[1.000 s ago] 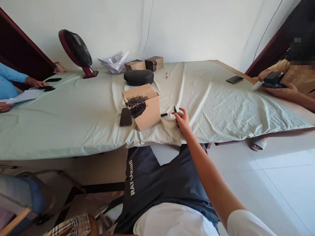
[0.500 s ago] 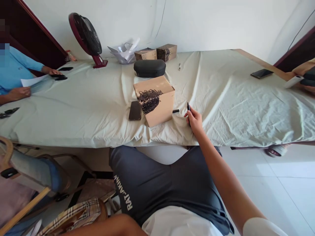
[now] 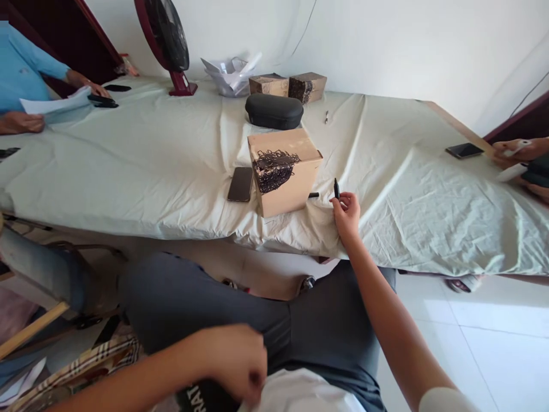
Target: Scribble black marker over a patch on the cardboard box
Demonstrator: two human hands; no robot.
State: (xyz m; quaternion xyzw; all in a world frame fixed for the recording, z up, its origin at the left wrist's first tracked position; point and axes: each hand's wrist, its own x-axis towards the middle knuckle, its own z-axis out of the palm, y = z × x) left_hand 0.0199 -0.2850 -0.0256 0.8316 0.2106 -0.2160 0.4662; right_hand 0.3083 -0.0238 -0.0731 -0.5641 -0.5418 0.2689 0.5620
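My right hand (image 3: 347, 214) rests on the cloth near the table's front edge, its fingers closed on a black marker (image 3: 337, 187) that points upward. To its left lies a small black marker cap (image 3: 314, 195), right beside a brown cardboard box (image 3: 295, 186). Dense black scribbles cover the box's left front and part of its top. My left hand (image 3: 240, 360) hangs over my lap below the table, slightly blurred, with fingers curled in and nothing visible in them.
A phone (image 3: 241, 184) lies left of the box; a black case (image 3: 274, 111) sits behind it. Farther back are two smaller boxes (image 3: 269, 86), a bag of papers (image 3: 231, 77), a pen (image 3: 326, 117) and a fan (image 3: 183, 86). Other people's hands (image 3: 21, 122) show at both sides.
My left hand has come into view over my lap. My right hand still holds the marker, now more upright. My view has shifted, and my left leg has swung outward.
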